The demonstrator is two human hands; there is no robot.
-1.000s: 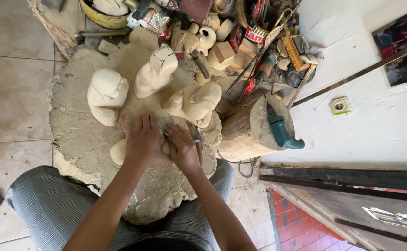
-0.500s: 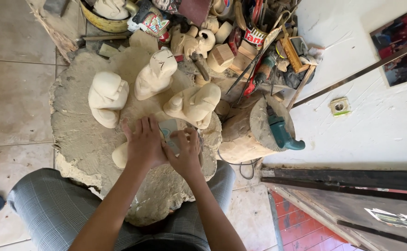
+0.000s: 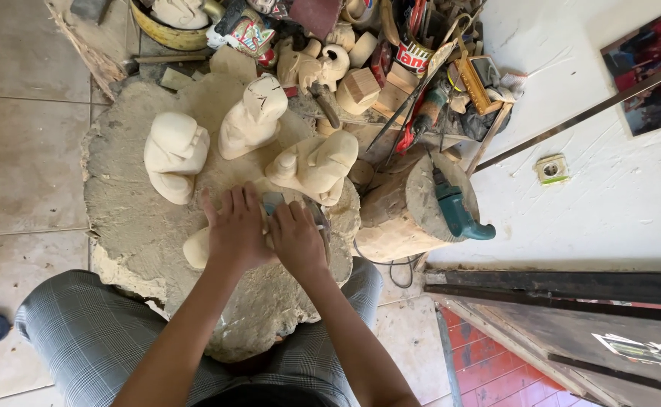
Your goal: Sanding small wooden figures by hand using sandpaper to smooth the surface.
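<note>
Sawdust-caked slab on the tiled floor is used as the bench, where a pale wooden carving is pinned flat under the spread left hand, presumably for steadiness, while something grey is gripped by the curled right hand, unfinished figures parked at 12 o'clock.

Three large pale wood carvings, perhaps fourth under hands; one teal power tool.

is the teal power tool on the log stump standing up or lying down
Lying down. The teal power tool rests on its side across the flat top of the log stump, its handle pointing toward the wall.
</note>
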